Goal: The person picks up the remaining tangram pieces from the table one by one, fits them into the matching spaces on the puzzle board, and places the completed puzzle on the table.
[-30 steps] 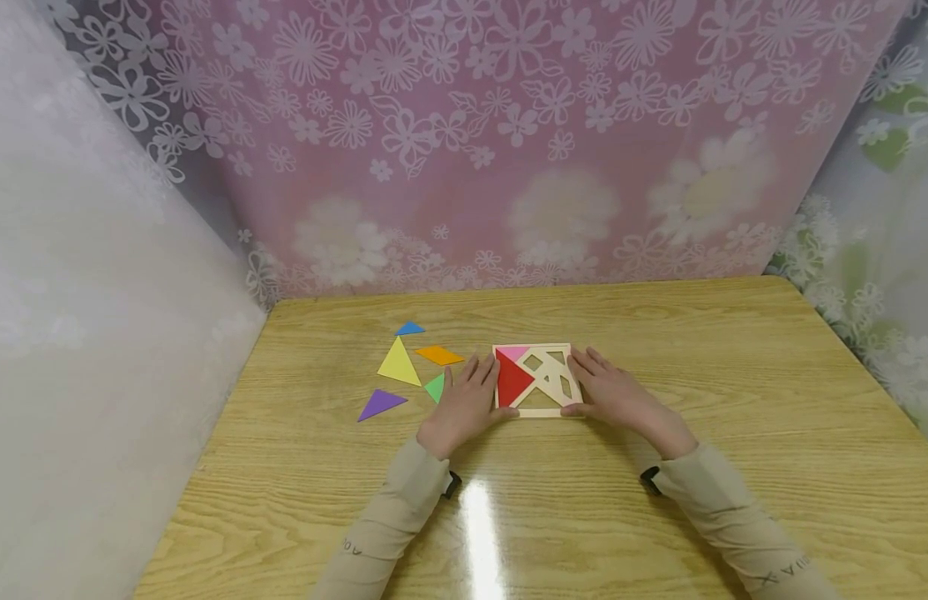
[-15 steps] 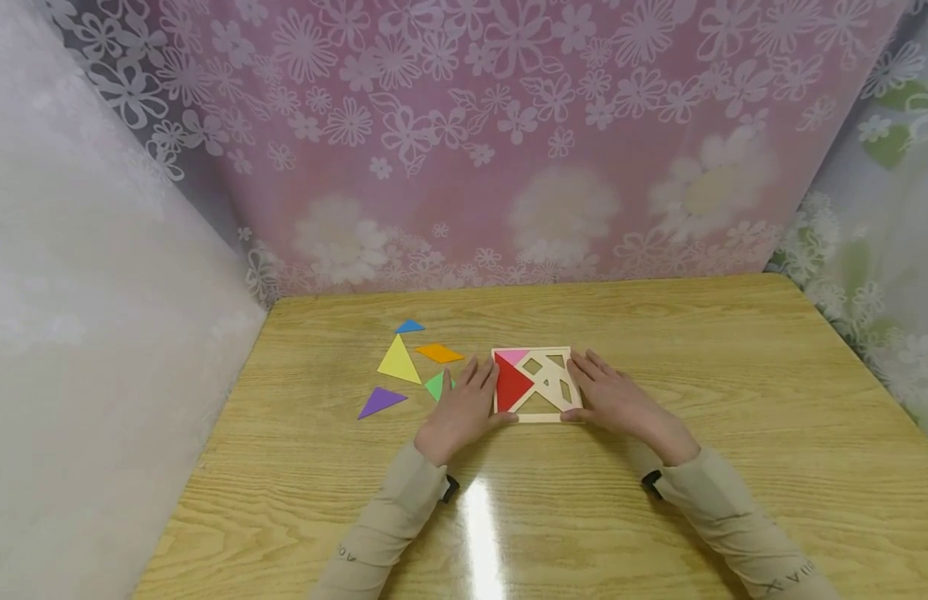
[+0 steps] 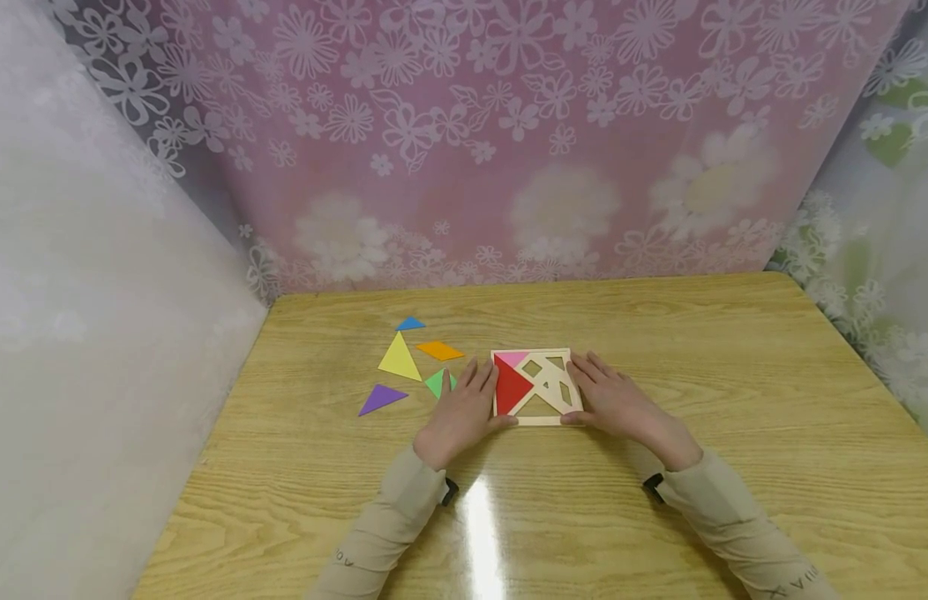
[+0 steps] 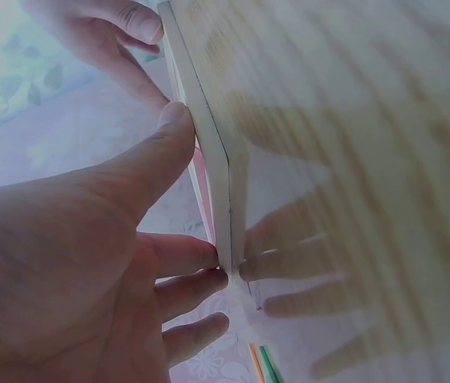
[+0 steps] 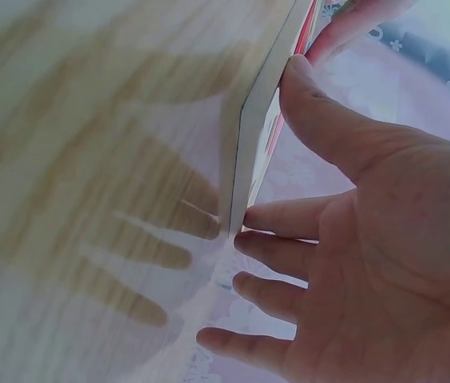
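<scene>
A pale wooden tangram tray lies flat on the table, with a red triangle and a pink piece in its left part. Cut-out shapes show on its right part. My left hand rests at the tray's left side, straight fingers touching the side edge and thumb on the near edge. Mirroring it, my right hand touches the right side, its thumb at the near right corner. In the left wrist view, the fingertips meet the tray's edge; the right wrist view has the same contact along the rim.
Loose flat pieces lie left of the tray: a blue triangle, yellow triangle, orange parallelogram, purple triangle and a green piece partly hidden by the left hand. The wood-grain table ends at a flowered curtain.
The tray has slid slightly toward the person, with both hands staying against its sides. The red and pink pieces moved along with it. The loose pieces keep their arrangement.
</scene>
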Demonstrator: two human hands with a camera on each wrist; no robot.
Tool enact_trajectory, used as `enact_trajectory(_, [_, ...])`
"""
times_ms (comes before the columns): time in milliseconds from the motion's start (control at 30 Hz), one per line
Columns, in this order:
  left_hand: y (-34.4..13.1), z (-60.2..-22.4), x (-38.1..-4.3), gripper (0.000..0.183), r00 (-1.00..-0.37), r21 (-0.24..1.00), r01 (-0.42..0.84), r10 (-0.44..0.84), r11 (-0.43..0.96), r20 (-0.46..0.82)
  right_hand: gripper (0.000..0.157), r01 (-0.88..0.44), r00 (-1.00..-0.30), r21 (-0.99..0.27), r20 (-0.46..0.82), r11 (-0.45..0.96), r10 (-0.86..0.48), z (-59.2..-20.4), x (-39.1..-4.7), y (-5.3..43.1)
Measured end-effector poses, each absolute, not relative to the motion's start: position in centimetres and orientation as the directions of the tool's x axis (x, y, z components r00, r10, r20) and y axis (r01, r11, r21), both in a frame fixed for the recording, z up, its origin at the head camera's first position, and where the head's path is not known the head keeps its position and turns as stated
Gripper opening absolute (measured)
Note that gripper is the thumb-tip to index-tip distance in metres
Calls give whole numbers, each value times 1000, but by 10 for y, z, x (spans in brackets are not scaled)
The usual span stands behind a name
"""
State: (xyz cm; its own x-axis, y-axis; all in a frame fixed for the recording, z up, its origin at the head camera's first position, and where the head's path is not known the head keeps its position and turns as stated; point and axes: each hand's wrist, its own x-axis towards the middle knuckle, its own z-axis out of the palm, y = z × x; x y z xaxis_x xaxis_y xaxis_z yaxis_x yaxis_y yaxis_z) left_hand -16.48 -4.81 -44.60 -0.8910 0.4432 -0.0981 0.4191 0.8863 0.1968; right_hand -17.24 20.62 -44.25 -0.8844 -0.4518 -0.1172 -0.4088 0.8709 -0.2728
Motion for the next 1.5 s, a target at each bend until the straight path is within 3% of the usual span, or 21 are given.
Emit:
enact_trajectory(467, [-49, -447, -161, 84, -890, 175, 429, 448, 886, -84, 72, -478, -850, -276, -97, 834, -518, -439, -162, 212])
enact_trajectory(1500, [-58, -448, -164, 82, -871, 226, 449, 480, 865, -107, 74, -508, -821, -343, -85, 790, -564, -450, -160, 217])
